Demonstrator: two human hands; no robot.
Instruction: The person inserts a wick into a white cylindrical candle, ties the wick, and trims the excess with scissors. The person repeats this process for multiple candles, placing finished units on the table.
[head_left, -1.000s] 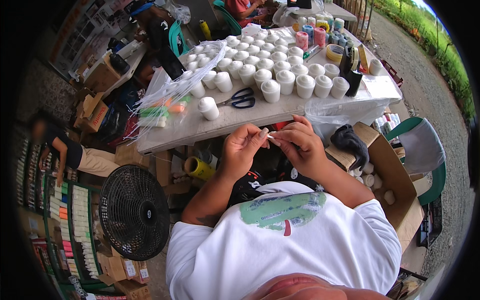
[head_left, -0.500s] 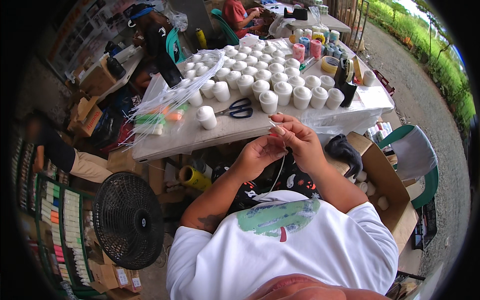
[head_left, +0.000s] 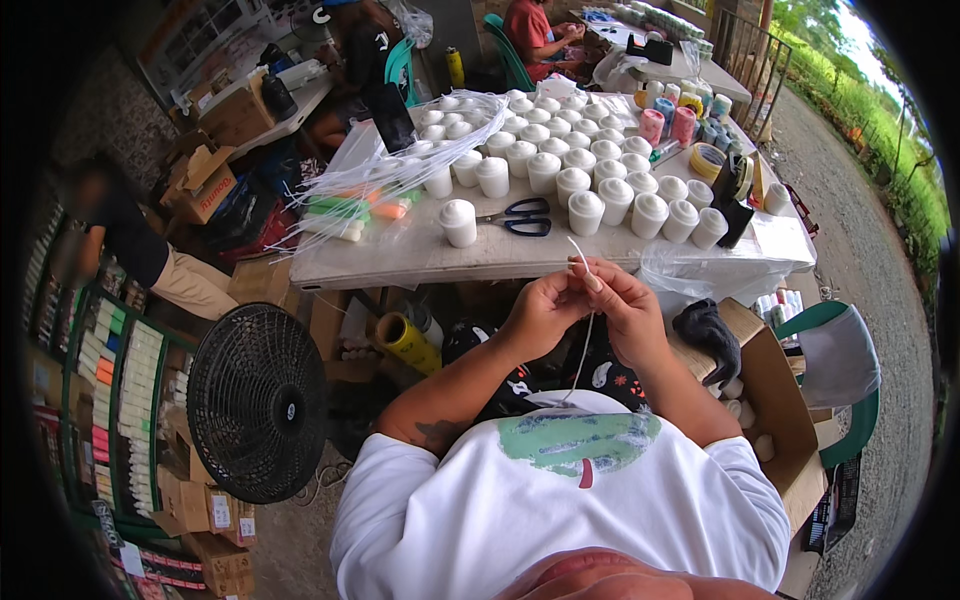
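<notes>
"Biggest first?"
"Pale desk point(head_left: 370, 264), loaded with rows of white domed cups point(head_left: 573, 185). Along its left side, a spread bundle of white strands point(head_left: 350, 190)."
"Next?"
"Left hand point(head_left: 547, 315) and right hand point(head_left: 630, 312) close together, just this side of the desk's near edge, both in a narrow fingertip pinch."
"Scissors point(head_left: 525, 218)?"
"Lying flat on the desk, blue-handled, just right of a lone cup point(head_left: 458, 225)."
"Cord point(head_left: 587, 343)?"
"Thin, white, held in that pinch by both. Poking up a little above, hanging longer below."
</notes>
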